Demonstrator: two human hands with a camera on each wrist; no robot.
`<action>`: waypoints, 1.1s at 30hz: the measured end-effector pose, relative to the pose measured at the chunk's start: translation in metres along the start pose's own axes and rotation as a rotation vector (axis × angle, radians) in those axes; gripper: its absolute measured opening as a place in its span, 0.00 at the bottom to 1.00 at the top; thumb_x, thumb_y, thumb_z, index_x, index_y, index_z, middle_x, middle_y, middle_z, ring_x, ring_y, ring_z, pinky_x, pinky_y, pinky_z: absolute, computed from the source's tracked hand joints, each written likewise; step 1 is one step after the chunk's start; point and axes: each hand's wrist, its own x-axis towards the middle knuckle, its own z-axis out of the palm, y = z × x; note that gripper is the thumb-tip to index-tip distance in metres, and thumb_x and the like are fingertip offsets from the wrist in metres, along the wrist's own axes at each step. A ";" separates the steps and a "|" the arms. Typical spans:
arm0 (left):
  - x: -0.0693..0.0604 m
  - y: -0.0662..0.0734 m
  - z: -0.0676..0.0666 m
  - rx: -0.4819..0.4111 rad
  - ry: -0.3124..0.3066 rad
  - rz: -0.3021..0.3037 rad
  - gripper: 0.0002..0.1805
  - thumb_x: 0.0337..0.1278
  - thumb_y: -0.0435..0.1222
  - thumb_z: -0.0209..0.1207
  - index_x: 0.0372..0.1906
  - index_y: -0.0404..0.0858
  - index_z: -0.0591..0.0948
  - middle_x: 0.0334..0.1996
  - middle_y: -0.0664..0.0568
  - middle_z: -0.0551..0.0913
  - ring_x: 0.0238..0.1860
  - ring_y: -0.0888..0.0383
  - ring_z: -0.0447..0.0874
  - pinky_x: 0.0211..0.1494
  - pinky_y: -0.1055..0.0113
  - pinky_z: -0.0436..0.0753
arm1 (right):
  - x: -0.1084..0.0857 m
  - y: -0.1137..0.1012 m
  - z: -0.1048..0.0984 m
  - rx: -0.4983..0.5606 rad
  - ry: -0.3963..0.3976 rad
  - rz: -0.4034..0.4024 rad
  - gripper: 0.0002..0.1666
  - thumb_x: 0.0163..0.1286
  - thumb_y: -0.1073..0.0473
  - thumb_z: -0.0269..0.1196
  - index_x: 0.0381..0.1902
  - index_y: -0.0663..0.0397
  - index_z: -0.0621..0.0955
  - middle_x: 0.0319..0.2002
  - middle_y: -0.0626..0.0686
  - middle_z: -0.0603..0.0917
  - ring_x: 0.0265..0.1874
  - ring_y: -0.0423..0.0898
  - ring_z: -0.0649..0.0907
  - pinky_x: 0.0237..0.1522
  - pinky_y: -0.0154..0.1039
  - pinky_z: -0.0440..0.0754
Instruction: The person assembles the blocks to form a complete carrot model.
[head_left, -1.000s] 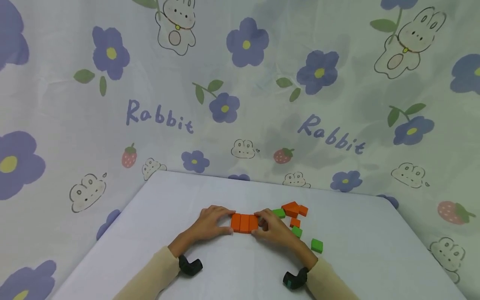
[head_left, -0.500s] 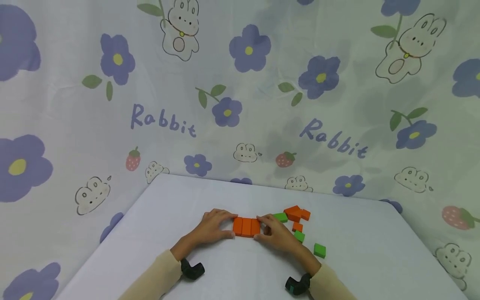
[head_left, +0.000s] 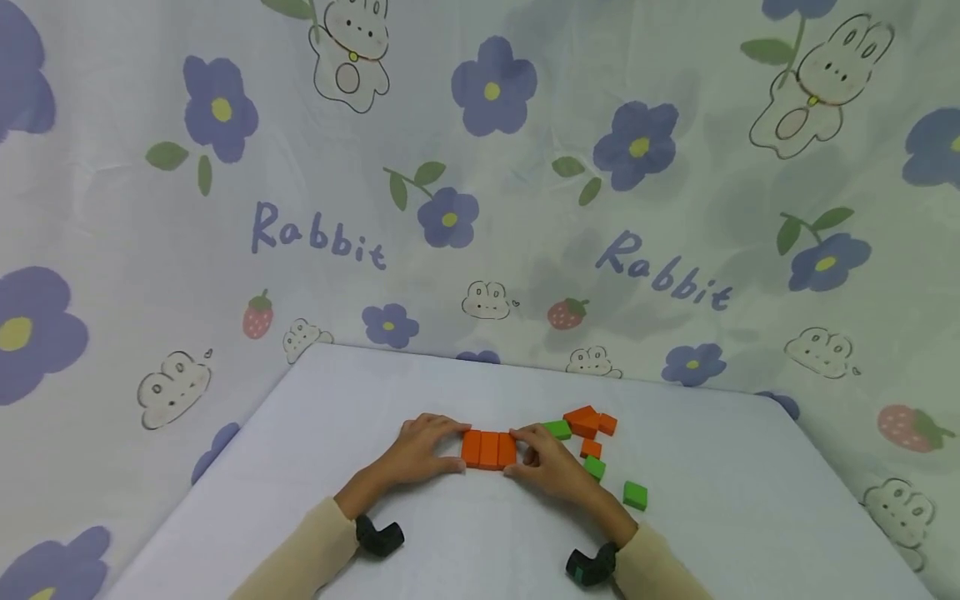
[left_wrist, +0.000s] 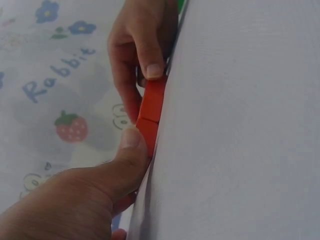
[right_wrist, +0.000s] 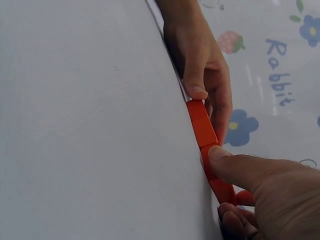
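Observation:
Three orange blocks point(head_left: 489, 450) lie side by side in a tight row on the white table. My left hand point(head_left: 416, 451) has the left orange block point(head_left: 471, 449) between thumb and fingers, at its near and far ends. From the other side, my right hand point(head_left: 553, 464) pinches the right orange block point(head_left: 507, 451) the same way. Both thumbs press the near side of the row, as the left wrist view shows with the left thumb point(left_wrist: 131, 139) and the right wrist view with the right thumb point(right_wrist: 220, 152). Some fingers are hidden behind the blocks.
Right of the hands lie loose blocks: a green block point(head_left: 558, 430), a large orange block point(head_left: 582, 422), small orange blocks point(head_left: 607, 424), and two green cubes point(head_left: 635, 496). A patterned cloth point(head_left: 480, 167) hangs behind the table point(head_left: 360, 383).
The head view shifts slightly and returns. Against the table, both hands and the orange row look unmoved.

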 end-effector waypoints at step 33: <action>0.000 0.003 -0.003 -0.022 -0.003 -0.008 0.35 0.53 0.56 0.69 0.66 0.50 0.77 0.63 0.53 0.79 0.66 0.47 0.70 0.60 0.46 0.65 | -0.043 0.010 -0.094 -0.296 0.053 0.283 0.11 0.70 0.52 0.66 0.41 0.53 0.82 0.25 0.47 0.76 0.25 0.42 0.73 0.26 0.33 0.71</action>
